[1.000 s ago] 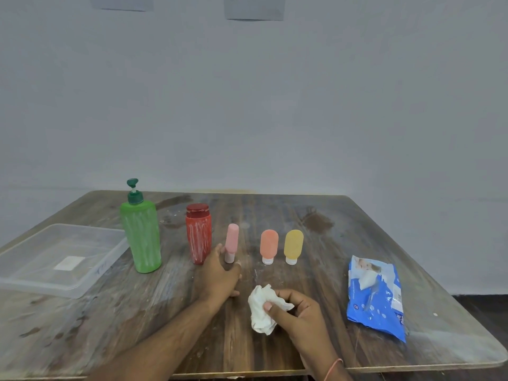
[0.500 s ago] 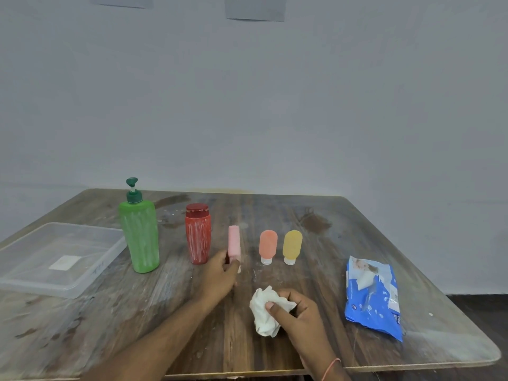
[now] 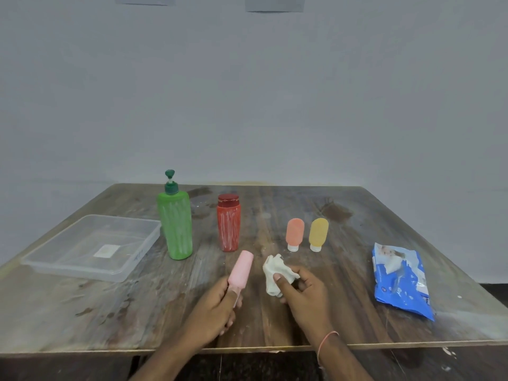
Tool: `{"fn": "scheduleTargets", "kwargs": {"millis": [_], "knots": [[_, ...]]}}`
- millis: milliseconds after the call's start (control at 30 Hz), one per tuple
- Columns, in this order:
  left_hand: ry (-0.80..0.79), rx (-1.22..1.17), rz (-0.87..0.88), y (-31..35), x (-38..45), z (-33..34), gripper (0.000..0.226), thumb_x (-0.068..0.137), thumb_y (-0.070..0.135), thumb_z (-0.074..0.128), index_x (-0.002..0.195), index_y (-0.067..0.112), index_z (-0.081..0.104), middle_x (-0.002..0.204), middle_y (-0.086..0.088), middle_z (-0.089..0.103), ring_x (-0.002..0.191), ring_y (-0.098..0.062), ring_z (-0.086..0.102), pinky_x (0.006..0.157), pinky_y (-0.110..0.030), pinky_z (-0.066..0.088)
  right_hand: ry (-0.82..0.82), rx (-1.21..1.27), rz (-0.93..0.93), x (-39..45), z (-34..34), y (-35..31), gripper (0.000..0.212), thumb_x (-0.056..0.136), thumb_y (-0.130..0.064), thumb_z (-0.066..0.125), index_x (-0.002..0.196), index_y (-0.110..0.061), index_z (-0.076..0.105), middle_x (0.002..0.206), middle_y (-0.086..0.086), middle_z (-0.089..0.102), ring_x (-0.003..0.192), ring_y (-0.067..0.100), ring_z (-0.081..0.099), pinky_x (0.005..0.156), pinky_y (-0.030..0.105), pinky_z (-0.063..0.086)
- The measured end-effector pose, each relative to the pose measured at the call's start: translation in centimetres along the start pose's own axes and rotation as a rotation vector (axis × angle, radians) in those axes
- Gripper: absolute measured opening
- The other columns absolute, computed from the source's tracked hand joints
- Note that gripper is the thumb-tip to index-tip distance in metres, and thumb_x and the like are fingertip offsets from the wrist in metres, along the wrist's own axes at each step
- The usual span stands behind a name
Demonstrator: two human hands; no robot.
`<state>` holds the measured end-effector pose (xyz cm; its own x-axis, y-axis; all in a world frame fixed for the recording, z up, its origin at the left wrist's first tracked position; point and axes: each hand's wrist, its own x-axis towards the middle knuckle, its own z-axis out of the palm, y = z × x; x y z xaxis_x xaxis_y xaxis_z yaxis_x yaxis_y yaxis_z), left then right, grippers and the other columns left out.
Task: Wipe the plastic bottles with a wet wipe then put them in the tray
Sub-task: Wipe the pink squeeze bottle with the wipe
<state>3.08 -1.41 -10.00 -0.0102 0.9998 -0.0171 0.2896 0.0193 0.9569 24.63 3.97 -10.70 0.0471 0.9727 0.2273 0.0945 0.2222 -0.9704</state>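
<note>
Head view: left hand [image 3: 217, 309] fingers curl round the pink bottle [image 3: 242, 269], tilted above the table [image 3: 137, 306]. Right hand [image 3: 302, 292] fingers pinch the crumpled wipe [image 3: 275, 273] just beside it. Green [image 3: 175, 226], red [image 3: 228, 224], orange [image 3: 294, 234] and yellow [image 3: 318, 234] bottles stand behind; the tray [image 3: 90, 272] sits left, the wipe pack [image 3: 401, 281] right.

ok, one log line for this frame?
left hand: holds pink bottle | right hand: holds wipe | tray: no bottles

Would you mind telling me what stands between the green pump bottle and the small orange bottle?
In the head view, only the red bottle stands between the green pump bottle and the small orange bottle.
</note>
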Motion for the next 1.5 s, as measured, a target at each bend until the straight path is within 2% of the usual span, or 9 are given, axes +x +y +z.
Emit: {"fn": "scheduleTargets", "kwargs": {"millis": [100, 167, 233, 367, 533, 833, 1067, 1300, 1500], "knots": [[-0.01, 0.05, 0.023, 0.4, 0.0, 0.2, 0.02, 0.113, 0.027, 0.046, 0.112, 0.017, 0.062, 0.084, 0.004, 0.064, 0.06, -0.009, 0.053, 0.052, -0.024, 0.043, 0.088, -0.22, -0.209, -0.3, 1.9, -0.6, 0.019, 0.092, -0.027, 0.082, 0.102, -0.041, 0.076, 0.095, -0.022, 0.075, 0.09, 0.003, 0.072, 0.069, 0.021, 0.058], [-0.03, 0.082, 0.052, 0.4, 0.0, 0.1, 0.02, 0.113, 0.028, 0.044, 0.109, 0.018, 0.062, 0.083, 0.004, 0.062, 0.06, -0.007, 0.052, 0.055, -0.024, 0.043, 0.088, -0.369, -0.369, -0.3, 2.6, -0.9, 0.015, 0.094, -0.025, 0.08, 0.103, -0.036, 0.076, 0.093, -0.023, 0.071, 0.087, 0.003, 0.068, 0.067, 0.015, 0.052], [-0.057, 0.082, 0.058, 0.3, 0.0, -0.1, 0.021, 0.113, 0.03, 0.044, 0.107, 0.02, 0.061, 0.084, 0.005, 0.061, 0.062, -0.006, 0.05, 0.056, -0.024, 0.043, 0.045, -0.504, -0.521, 0.0, 3.1, -0.8, 0.019, 0.095, -0.018, 0.076, 0.111, -0.028, 0.077, 0.101, -0.025, 0.067, 0.09, -0.001, 0.065, 0.075, 0.008, 0.047], [-0.07, 0.103, 0.077, -0.2, 0.4, -0.3, 0.023, 0.111, 0.039, 0.044, 0.102, 0.027, 0.061, 0.084, 0.004, 0.062, 0.065, -0.01, 0.051, 0.062, -0.035, 0.043, -0.053, -0.596, -0.677, 0.5, 3.7, 0.1, 0.038, 0.092, -0.004, 0.072, 0.127, -0.02, 0.075, 0.127, -0.009, 0.071, 0.117, 0.006, 0.065, 0.104, 0.017, 0.05], [-0.051, -0.066, 0.021, 0.0, 0.6, 0.0, 0.022, 0.114, 0.031, 0.043, 0.121, 0.032, 0.064, 0.079, 0.006, 0.058, 0.057, -0.003, 0.046, 0.052, -0.019, 0.039, -0.207, -0.62, -0.789, -0.2, 3.9, 0.7, 0.031, 0.093, -0.011, 0.072, 0.122, -0.02, 0.075, 0.118, -0.006, 0.072, 0.107, 0.014, 0.067, 0.094, 0.027, 0.056], [-0.1, -0.107, -0.02, 0.3, 0.0, -0.5, 0.023, 0.114, 0.027, 0.043, 0.11, 0.014, 0.061, 0.079, 0.004, 0.052, 0.056, -0.004, 0.041, 0.049, -0.02, 0.031, 0.009, -0.584, -0.663, 0.5, 3.4, 0.1, 0.035, 0.09, -0.005, 0.075, 0.122, -0.021, 0.076, 0.124, -0.008, 0.074, 0.11, 0.007, 0.067, 0.097, 0.022, 0.056], [-0.059, -0.241, -0.031, 0.5, 0.1, -0.7, 0.025, 0.115, 0.027, 0.039, 0.114, 0.024, 0.064, 0.078, 0.003, 0.05, 0.055, -0.005, 0.037, 0.048, -0.02, 0.028, -0.234, -0.604, -0.787, -0.4, 3.5, 0.8, 0.028, 0.092, -0.018, 0.072, 0.119, -0.021, 0.077, 0.116, -0.007, 0.075, 0.107, 0.012, 0.068, 0.1, 0.016, 0.049], [-0.078, -0.204, -0.006, 0.2, 0.0, -0.7, 0.026, 0.115, 0.024, 0.038, 0.129, 0.023, 0.06, 0.079, 0.005, 0.049, 0.057, -0.004, 0.037, 0.049, -0.021, 0.028, -0.032, -0.624, -0.668, 0.5, 3.4, 0.9, 0.025, 0.089, -0.015, 0.079, 0.113, -0.022, 0.078, 0.109, -0.008, 0.076, 0.096, 0.008, 0.068, 0.088, 0.017, 0.055], [-0.041, -0.222, -0.008, 0.1, 0.1, -0.4, 0.027, 0.115, 0.022, 0.038, 0.131, 0.024, 0.061, 0.079, 0.005, 0.051, 0.058, -0.004, 0.04, 0.051, -0.021, 0.031, -0.198, -0.622, -0.85, -0.5, 3.6, 1.0, 0.027, 0.093, -0.019, 0.073, 0.119, -0.02, 0.079, 0.117, -0.007, 0.077, 0.107, 0.01, 0.068, 0.098, 0.017, 0.052]]}}
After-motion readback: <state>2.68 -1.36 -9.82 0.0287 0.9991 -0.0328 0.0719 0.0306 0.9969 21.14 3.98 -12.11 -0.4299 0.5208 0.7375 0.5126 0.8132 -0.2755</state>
